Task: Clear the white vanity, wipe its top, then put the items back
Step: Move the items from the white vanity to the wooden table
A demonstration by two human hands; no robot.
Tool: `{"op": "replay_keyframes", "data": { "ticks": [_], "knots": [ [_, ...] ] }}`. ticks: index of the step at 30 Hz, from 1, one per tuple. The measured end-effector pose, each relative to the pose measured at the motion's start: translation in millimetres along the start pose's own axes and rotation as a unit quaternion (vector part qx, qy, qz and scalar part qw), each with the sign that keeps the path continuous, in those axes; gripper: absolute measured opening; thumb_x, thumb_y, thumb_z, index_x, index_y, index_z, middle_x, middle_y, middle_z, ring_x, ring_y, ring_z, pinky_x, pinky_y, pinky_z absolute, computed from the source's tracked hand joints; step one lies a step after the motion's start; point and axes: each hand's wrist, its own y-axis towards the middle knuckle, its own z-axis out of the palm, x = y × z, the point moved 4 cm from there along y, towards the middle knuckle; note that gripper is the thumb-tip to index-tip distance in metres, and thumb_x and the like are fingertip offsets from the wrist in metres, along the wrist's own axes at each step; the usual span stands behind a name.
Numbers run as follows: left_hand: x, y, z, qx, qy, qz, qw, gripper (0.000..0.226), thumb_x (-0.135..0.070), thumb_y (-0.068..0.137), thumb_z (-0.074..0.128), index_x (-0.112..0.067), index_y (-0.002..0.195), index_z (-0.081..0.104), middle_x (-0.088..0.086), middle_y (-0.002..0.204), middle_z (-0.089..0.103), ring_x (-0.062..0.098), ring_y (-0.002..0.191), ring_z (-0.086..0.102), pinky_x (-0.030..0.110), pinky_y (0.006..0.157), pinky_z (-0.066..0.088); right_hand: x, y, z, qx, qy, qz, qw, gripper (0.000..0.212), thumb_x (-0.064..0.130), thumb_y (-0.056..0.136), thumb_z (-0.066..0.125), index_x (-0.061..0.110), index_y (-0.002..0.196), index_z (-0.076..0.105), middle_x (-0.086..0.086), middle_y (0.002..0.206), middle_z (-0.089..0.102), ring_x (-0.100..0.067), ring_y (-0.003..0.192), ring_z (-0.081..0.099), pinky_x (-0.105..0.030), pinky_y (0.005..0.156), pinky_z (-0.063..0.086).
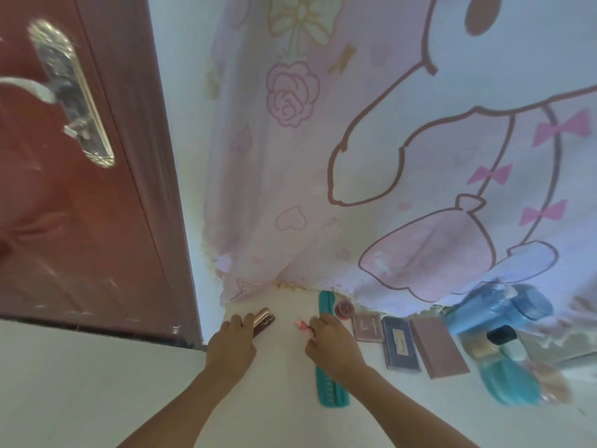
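**Both hands on small items left of the comb**

My left hand (pixel 233 342) grips a rose-gold tube (pixel 263 320) well left of the teal comb (pixel 332 392), fingers curled over it; my right hand (pixel 329 342) pinches a small pink stick (pixel 302 324) just left of the comb, my forearm crossing the comb; whether either item touches the white vanity top (pixel 284 383) I cannot tell.

Right of the comb, in a row: a round pink pot (pixel 345 308), a pink palette (pixel 368 326), a dark blue palette (pixel 400 344), a mauve palette (pixel 439 347); farther right, blue bottles (pixel 497 310) and what looks like a clear pouch (pixel 552 384) holding a teal brush (pixel 507 381) and a black-capped bottle (pixel 505 341), the rest too blurred to itemise.

Stage, as I judge it: no wiping cloth is in view and most items lie on the top; so either clearing has barely begun or the putting back is nearly done; I cannot tell which.
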Motion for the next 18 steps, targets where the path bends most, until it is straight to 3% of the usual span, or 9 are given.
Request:
{"op": "replay_keyframes", "data": {
  "ticks": [3, 8, 12, 18],
  "knots": [
    [1.5, -3.7, -4.8, 0.001, -0.046, -0.014, 0.999, 0.047, -0.018, 0.087, 0.043, -0.015, 0.133, 0.032, 0.005, 0.114, 0.05, 0.019, 0.101, 0.05, 0.026, 0.077, 0.043, 0.7, -4.2, 6.2, 0.0, -0.016, -0.003, 1.0, 0.022, 0.015, 0.088, 0.039, 0.006, 0.103, 0.054, -0.005, 0.108, 0.051, -0.019, 0.101, 0.048, -0.028, 0.09, 0.045],
    [-0.5, -8.2, -19.3, -0.014, -0.166, -0.033, 0.985, 0.044, -0.018, 0.081, 0.053, -0.016, 0.124, 0.043, 0.0, 0.093, 0.046, 0.014, 0.078, 0.043, 0.023, 0.068, 0.038, 9.9, -12.8, -1.2, -0.007, 0.003, -0.004, 1.0, 0.022, 0.013, 0.087, 0.042, 0.004, 0.102, 0.054, -0.008, 0.108, 0.052, -0.023, 0.102, 0.05, -0.028, 0.086, 0.043],
    [-3.7, -19.0, -38.4, -0.052, -0.245, -0.05, 0.967, 0.047, -0.015, 0.079, 0.058, -0.017, 0.124, 0.046, 0.003, 0.104, 0.058, 0.016, 0.083, 0.05, 0.023, 0.069, 0.04, 19.1, -13.2, -18.4, -0.03, 0.012, -0.04, 0.999, 0.022, 0.01, 0.086, 0.042, 0.002, 0.103, 0.053, -0.01, 0.11, 0.051, -0.024, 0.102, 0.05, -0.026, 0.082, 0.038],
    [2.0, -63.9, -74.2, -0.135, -0.29, -0.121, 0.94, 0.037, -0.01, 0.072, 0.058, -0.019, 0.108, 0.055, 0.002, 0.092, 0.061, 0.022, 0.084, 0.058, 0.03, 0.074, 0.047, 35.7, -6.6, -38.1, -0.072, 0.01, -0.154, 0.985, 0.026, 0.01, 0.085, 0.044, 0.005, 0.108, 0.055, -0.007, 0.111, 0.052, -0.021, 0.105, 0.048, -0.022, 0.084, 0.033]
  ]
}}
